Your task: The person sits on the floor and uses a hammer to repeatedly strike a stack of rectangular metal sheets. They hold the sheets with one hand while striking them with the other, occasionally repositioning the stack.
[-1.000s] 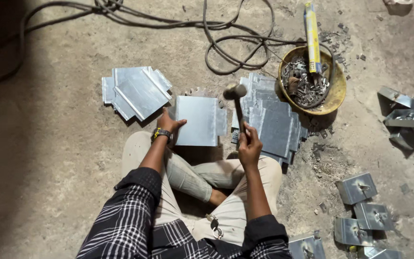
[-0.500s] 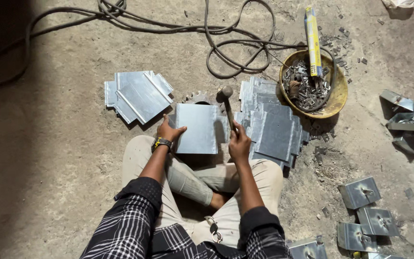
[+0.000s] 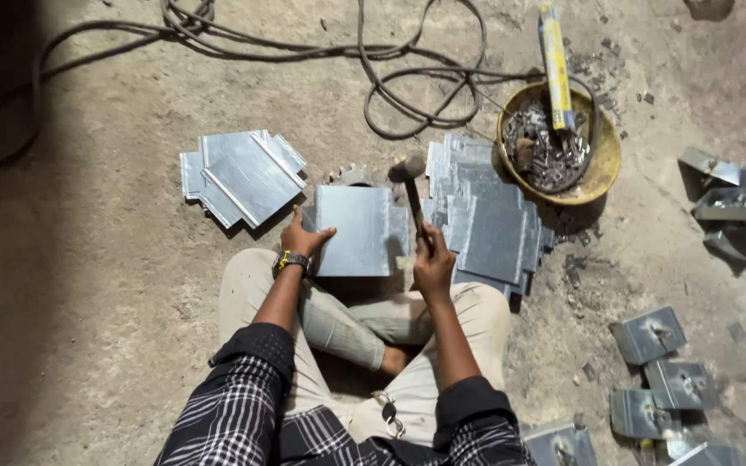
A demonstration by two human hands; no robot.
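Since half a second ago the hammer [image 3: 411,194] has changed little, its head hanging just above the upper right corner of the metal sheet [image 3: 354,229], while a second ago it stood higher and nearer the right-hand pile; the right hand [image 3: 433,261] has its grip closed round the lower end of the hammer's handle, the handle slanting up and slightly left; the metal sheet lies flat on the floor [image 3: 88,285] in front of the person's crossed legs, and the left hand [image 3: 302,239] rests on its lower left edge, fingers spread flat and gripping nothing, a watch [image 3: 292,260] on that wrist; a toothed metal part [image 3: 351,176] peeks out just behind the sheet; just right of the sheet lies a fanned stack of sheets [image 3: 485,216], and to the upper left a smaller pile of sheets [image 3: 243,175]; beyond the stack stands a round yellow bowl [image 3: 602,160] holding small metal pieces and a long yellow packet [image 3: 556,65]; black cable [image 3: 407,86] loops across the floor at the top; bent metal brackets [image 3: 658,362] lie well apart at the right
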